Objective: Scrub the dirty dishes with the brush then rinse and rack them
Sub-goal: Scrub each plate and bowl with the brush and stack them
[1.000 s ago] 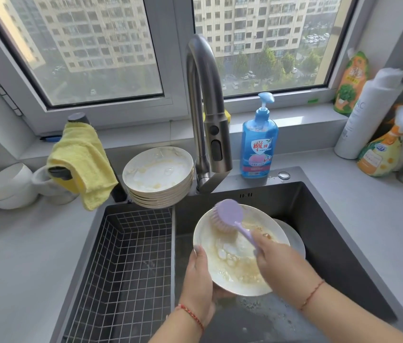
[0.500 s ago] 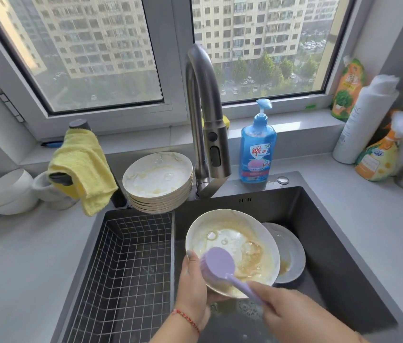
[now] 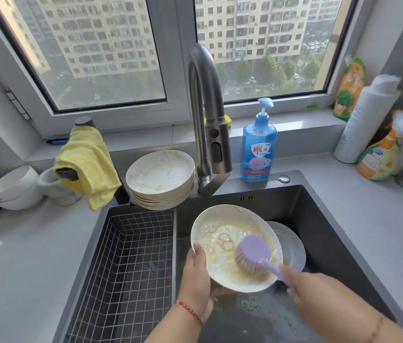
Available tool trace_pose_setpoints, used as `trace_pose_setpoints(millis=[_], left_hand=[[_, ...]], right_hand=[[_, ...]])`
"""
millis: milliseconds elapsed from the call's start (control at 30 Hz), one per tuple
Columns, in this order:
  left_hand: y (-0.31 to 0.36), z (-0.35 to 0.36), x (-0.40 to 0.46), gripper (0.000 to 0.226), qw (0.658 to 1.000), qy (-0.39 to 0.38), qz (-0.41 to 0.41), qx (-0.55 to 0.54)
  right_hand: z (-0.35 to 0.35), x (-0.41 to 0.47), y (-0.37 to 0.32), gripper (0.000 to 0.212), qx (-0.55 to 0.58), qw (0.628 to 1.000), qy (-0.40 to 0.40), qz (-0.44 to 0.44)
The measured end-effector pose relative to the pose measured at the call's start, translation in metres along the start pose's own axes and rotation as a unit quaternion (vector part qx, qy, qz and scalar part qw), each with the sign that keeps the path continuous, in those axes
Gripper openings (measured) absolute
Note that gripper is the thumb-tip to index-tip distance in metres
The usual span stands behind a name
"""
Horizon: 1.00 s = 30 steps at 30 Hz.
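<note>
Scrubbing: right hand (image 3: 319,290) grips the purple brush (image 3: 253,253) by its handle, bristle head pressed on the plate (image 3: 210,233), lower-right part of its face. Left hand (image 3: 196,278) holds that plate at its left rim, thumb on top w/ fingers curled underneath, plate tilted over the sink (image 3: 319,219). Plate's face is covered in yellowish suds & bubbles. A 2nd plate (image 3: 292,243) lies in the sink just behind, partly hidden. Wire rack (image 3: 126,263) sits in the sink's left part. Stack of dirty plates (image 3: 160,179) sits on the counter at the sink's back edge, left of the tap (image 3: 207,120). Blue soap bottle (image 3: 259,149) stands right of the tap; yellow cloth (image 3: 89,162) hangs left of the stack.
</note>
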State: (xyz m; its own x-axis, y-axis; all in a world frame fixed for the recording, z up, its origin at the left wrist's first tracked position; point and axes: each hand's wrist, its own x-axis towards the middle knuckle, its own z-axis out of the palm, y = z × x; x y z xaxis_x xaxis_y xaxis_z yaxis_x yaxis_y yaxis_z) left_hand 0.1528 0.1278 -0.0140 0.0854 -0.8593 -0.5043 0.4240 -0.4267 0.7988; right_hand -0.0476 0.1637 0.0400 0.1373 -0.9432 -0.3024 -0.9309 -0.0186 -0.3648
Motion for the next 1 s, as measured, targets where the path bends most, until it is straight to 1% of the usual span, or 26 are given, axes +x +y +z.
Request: trace_pose_setpoints(millis=[33, 100, 167, 233, 300, 367, 400, 433, 467, 500, 533, 600, 667, 733, 767, 833, 867, 900, 933, 967, 1000], left_hand=[[0.0, -0.001, 0.0, 0.048, 1.0, 0.001, 0.001, 0.003], [0.001, -0.001, -0.001, 0.059, 1.0, 0.001, -0.007, 0.011], [0.001, 0.001, -0.003, 0.064, 1.0, -0.011, -0.009, 0.02], [0.0, 0.005, -0.007, 0.059, 0.999, -0.032, 0.0, 0.022], [0.0, 0.007, -0.01, 0.049, 0.999, -0.042, 0.002, 0.022], [-0.001, 0.006, -0.011, 0.045, 0.999, -0.036, -0.008, 0.015], [0.0, 0.005, -0.012, 0.045, 0.999, -0.028, -0.012, 0.013], [0.0, 0.003, -0.012, 0.045, 1.0, -0.019, -0.013, 0.011], [0.001, 0.001, -0.011, 0.045, 1.0, -0.01, -0.013, 0.013], [0.002, -0.001, -0.011, 0.045, 1.0, -0.004, -0.013, 0.016], [0.002, -0.003, -0.01, 0.045, 1.0, 0.003, -0.015, 0.019], [0.003, -0.004, -0.01, 0.046, 0.999, 0.01, -0.027, 0.015], [0.004, -0.005, -0.011, 0.048, 0.999, 0.011, -0.047, 0.001], [0.006, -0.005, -0.011, 0.051, 0.998, -0.001, -0.064, -0.011], [0.007, -0.005, -0.011, 0.053, 0.997, -0.007, -0.073, -0.012], [0.008, -0.005, -0.012, 0.053, 0.995, -0.012, -0.095, -0.013], [0.009, -0.005, -0.013, 0.052, 0.995, -0.014, -0.102, -0.005], [0.009, -0.007, -0.011, 0.049, 0.994, -0.017, -0.109, 0.004], [0.009, -0.008, -0.011, 0.047, 0.993, -0.018, -0.112, 0.019], [0.009, -0.009, -0.01, 0.045, 0.994, -0.005, -0.102, 0.042], [0.007, -0.011, -0.007, 0.046, 0.993, 0.012, -0.074, 0.089]], right_hand=[[0.001, -0.004, -0.003, 0.041, 0.022, 0.999, -0.027, -0.017], [0.004, -0.009, -0.016, 0.038, 0.046, 0.995, -0.064, -0.058], [0.003, -0.006, -0.031, 0.039, 0.09, 0.991, -0.051, -0.082], [-0.001, 0.006, -0.042, 0.048, 0.084, 0.993, -0.01, -0.08], [-0.001, 0.024, -0.038, 0.058, 0.041, 0.997, 0.043, -0.04], [0.004, 0.04, -0.017, 0.061, 0.009, 0.993, 0.118, 0.004], [0.006, 0.044, -0.003, 0.059, 0.011, 0.99, 0.139, 0.029], [0.005, 0.046, 0.008, 0.051, 0.023, 0.988, 0.146, 0.054], [0.005, 0.045, 0.017, 0.037, 0.044, 0.986, 0.143, 0.078], [0.004, 0.044, 0.022, 0.022, 0.074, 0.982, 0.142, 0.103], [0.003, 0.041, 0.024, 0.014, 0.116, 0.975, 0.143, 0.124], [0.009, 0.04, 0.026, 0.02, 0.21, 0.956, 0.134, 0.156], [0.018, 0.04, 0.026, 0.026, 0.313, 0.927, 0.1, 0.184], [0.025, 0.04, 0.025, 0.026, 0.432, 0.877, 0.049, 0.204], [0.027, 0.041, 0.025, 0.022, 0.491, 0.844, 0.026, 0.212], [0.028, 0.041, 0.02, 0.014, 0.598, 0.766, -0.013, 0.235], [0.027, 0.04, 0.016, 0.011, 0.64, 0.727, -0.03, 0.245], [0.026, 0.04, 0.013, 0.009, 0.668, 0.698, -0.039, 0.254], [0.026, 0.041, 0.011, 0.01, 0.684, 0.68, -0.04, 0.262], [0.027, 0.042, 0.009, 0.011, 0.689, 0.672, -0.034, 0.268], [0.027, 0.043, 0.007, 0.011, 0.687, 0.673, -0.024, 0.273]])
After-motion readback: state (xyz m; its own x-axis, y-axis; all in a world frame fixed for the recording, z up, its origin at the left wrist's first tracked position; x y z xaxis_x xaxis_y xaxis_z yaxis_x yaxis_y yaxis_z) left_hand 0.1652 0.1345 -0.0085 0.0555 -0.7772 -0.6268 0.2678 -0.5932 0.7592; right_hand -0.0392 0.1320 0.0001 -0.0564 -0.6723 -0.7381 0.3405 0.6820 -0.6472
